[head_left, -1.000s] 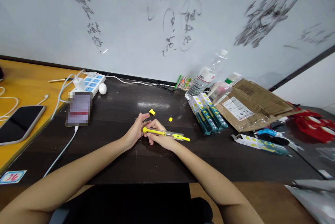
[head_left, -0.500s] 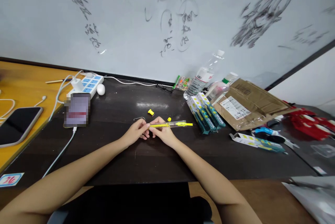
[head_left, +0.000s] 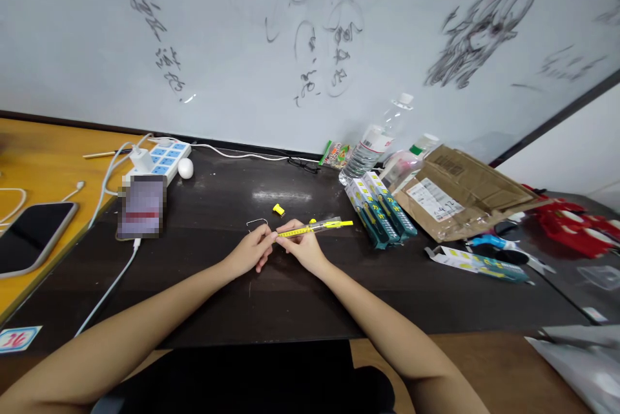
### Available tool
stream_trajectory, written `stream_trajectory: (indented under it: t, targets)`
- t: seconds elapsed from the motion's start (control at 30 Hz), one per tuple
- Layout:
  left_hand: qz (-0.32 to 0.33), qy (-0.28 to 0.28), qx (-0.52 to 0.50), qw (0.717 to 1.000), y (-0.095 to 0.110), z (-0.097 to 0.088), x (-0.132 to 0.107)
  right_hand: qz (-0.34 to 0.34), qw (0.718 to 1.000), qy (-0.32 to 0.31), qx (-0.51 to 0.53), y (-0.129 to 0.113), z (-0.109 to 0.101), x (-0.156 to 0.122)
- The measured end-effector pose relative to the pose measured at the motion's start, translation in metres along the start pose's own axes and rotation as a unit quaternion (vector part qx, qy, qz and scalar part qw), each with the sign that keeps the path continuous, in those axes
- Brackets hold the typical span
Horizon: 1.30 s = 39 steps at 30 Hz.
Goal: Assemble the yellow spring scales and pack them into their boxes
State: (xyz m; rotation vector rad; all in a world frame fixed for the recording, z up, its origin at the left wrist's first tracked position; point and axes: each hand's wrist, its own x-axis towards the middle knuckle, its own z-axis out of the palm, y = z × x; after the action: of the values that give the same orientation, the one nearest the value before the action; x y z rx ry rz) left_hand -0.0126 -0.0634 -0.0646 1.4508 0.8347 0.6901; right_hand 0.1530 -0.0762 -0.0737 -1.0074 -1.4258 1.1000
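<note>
A slim pen-shaped tool (head_left: 334,225), yellow with dark marks along its left part and clear toward the right, lies sideways between my hands. My right hand (head_left: 304,251) is closed around its middle, thumb on top. At its left end my left hand (head_left: 252,248) pinches with thumb and forefinger; the tip is covered by the fingers. Just beyond the hands lies a small yellow piece (head_left: 278,209) with a dark end. A tiny yellow part (head_left: 312,221) sits behind the tool, partly hidden by it. Near my left hand's knuckles rests a thin bent wire (head_left: 257,220).
Two teal boxes (head_left: 382,210) stand to the right, with an opened similar box (head_left: 477,263) farther right. Behind them are a water bottle (head_left: 371,146) and a brown parcel (head_left: 465,191). A charging phone (head_left: 141,206) and power strip (head_left: 169,159) lie left.
The tool has tilted, its right end a little higher, and now covers part of the tiny yellow part. My left fingers have shifted slightly at its left end.
</note>
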Motion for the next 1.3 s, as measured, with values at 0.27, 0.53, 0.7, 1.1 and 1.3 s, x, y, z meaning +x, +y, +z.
stream_trajectory:
  t: [0.27, 0.53, 0.7, 1.1, 1.3]
  targets:
    - [0.038, 0.029, 0.133, 0.990, 0.000, -0.001, -0.004, 0.008, 1.000, -0.002, -0.008, 0.000, 0.001, -0.001]
    - [0.054, -0.004, 0.084, 0.995, -0.006, -0.001, 0.000, 0.002, 1.000, 0.000, -0.007, -0.002, 0.000, -0.004]
    - [0.064, -0.008, -0.023, 0.998, -0.005, -0.003, 0.006, -0.006, 1.000, -0.009, 0.006, -0.008, -0.003, -0.001]
    - [0.045, 0.104, -0.186, 0.976, 0.006, -0.004, 0.006, -0.028, 0.996, -0.048, -0.066, -0.006, -0.013, 0.008]
    - [0.060, 0.250, -0.174, 0.951, 0.011, -0.036, 0.016, -0.116, 0.852, 0.081, -0.504, -0.004, -0.047, 0.022]
